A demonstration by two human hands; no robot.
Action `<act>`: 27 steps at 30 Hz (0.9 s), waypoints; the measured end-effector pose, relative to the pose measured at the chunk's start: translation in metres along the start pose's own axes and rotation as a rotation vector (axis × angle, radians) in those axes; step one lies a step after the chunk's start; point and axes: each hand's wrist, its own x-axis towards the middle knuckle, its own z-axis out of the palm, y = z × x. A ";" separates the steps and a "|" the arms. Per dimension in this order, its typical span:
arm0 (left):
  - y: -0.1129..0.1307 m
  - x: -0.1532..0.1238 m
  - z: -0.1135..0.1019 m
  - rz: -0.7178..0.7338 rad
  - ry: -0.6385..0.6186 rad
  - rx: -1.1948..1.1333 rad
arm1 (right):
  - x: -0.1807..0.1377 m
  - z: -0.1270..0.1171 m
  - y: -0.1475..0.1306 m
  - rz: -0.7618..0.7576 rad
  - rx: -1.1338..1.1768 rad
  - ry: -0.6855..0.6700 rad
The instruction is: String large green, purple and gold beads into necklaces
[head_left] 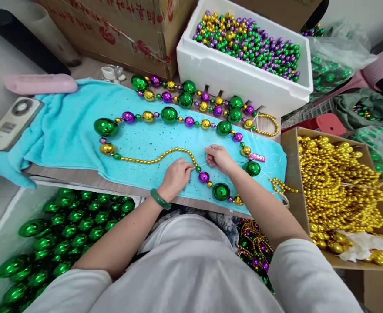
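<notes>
A bead necklace of large green balls, such as the green ball [169, 114], with purple and gold beads, is laid in a loop on a turquoise towel [77, 148]. A gold bead chain [152, 161] runs from its left end to the small beads near my hands. My left hand [177, 177], a green bangle at its wrist, pinches thin white string beside a small green bead [198, 169]. Closed just to the right, my right hand [218, 158] grips the same string, a short length of which shows between the hands. Its fingertips are partly hidden.
A white foam box [243, 71] of mixed beads stands behind the towel, beside a large carton [113, 30]. Gold bead chains fill a cardboard box [304, 191] at right. Green balls [70, 230] lie in a container at lower left. A pink tag [257, 157] lies near loose string.
</notes>
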 end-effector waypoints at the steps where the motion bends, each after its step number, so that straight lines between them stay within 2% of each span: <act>1: -0.002 0.000 0.000 0.004 0.016 -0.023 | 0.000 0.000 0.000 -0.016 -0.020 -0.006; 5: -0.006 -0.002 -0.005 -0.065 0.082 -0.183 | -0.003 -0.003 0.001 -0.040 -0.071 -0.015; 8: -0.002 -0.001 -0.011 -0.200 0.101 -0.447 | -0.009 -0.005 -0.001 -0.091 -0.210 -0.010; 10: 0.001 0.001 -0.014 -0.290 0.088 -0.684 | -0.017 -0.006 -0.005 -0.206 -0.398 0.026; 12: 0.005 0.004 -0.017 -0.358 0.064 -0.907 | -0.026 -0.008 -0.011 -0.383 -0.647 0.090; 14: 0.008 0.008 -0.018 -0.378 0.062 -1.044 | -0.034 -0.008 -0.017 -0.513 -0.885 0.144; 17: 0.012 0.014 -0.018 -0.334 0.081 -1.072 | -0.044 -0.006 -0.025 -0.495 -1.064 0.145; 20: 0.017 0.020 -0.018 -0.292 0.059 -1.039 | -0.046 -0.001 -0.028 -0.471 -1.048 0.097; 27: 0.024 0.031 -0.020 -0.251 0.005 -1.007 | -0.047 0.016 -0.025 -0.549 -1.023 0.039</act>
